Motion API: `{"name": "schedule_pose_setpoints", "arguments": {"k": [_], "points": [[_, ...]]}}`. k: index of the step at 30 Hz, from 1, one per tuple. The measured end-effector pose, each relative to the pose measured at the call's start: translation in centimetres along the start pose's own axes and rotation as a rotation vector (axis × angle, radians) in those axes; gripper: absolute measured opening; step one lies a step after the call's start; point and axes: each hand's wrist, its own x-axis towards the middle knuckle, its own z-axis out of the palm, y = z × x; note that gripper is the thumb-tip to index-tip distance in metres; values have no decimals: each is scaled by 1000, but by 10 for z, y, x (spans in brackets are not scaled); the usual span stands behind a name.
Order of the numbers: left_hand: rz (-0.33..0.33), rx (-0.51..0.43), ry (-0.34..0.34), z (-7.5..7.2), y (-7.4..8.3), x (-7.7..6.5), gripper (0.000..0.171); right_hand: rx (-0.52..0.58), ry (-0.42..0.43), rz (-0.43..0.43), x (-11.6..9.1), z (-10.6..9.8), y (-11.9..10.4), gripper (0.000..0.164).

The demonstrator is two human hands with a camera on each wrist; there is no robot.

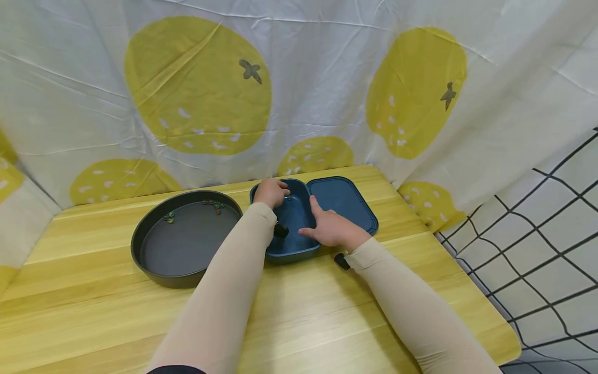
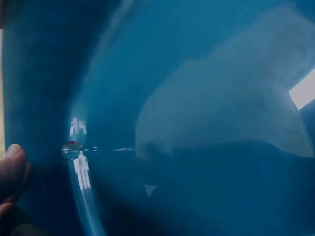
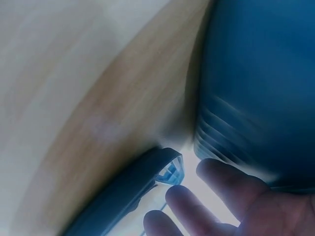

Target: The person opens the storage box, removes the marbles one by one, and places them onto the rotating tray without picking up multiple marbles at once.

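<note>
A blue rectangular box (image 1: 291, 241) sits on the table. Over its far left rim reaches my left hand (image 1: 271, 192), its fingers above the inside. Near those fingers lies a small clear bead with a red mark (image 2: 73, 150); the fingertips at the left edge of the left wrist view are apart from it. My right hand (image 1: 333, 228) holds the box's right wall, thumb inside, other fingers outside. In the right wrist view those fingers lie against or close to the outer wall; exact contact is unclear. A flat blue lid (image 1: 343, 202) lies right of the box.
A round dark grey pan (image 1: 187, 244) stands left of the box, with several small green and brownish pieces (image 1: 215, 206) along its inner edge. Behind the wooden table (image 1: 308, 317) hangs a lemon-print curtain (image 1: 317, 88). A black wire grid (image 1: 537, 259) is at the right.
</note>
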Motion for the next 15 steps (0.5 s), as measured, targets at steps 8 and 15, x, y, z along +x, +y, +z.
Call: {"name": "schedule_pose_setpoints", "arguments": {"k": [8, 15], "points": [[-5, 145, -6, 7, 2, 0, 36, 2, 7, -3, 0, -1, -2, 109], [-23, 227, 7, 22, 2, 2, 29, 0, 2, -1, -1, 2, 2, 111]]}}
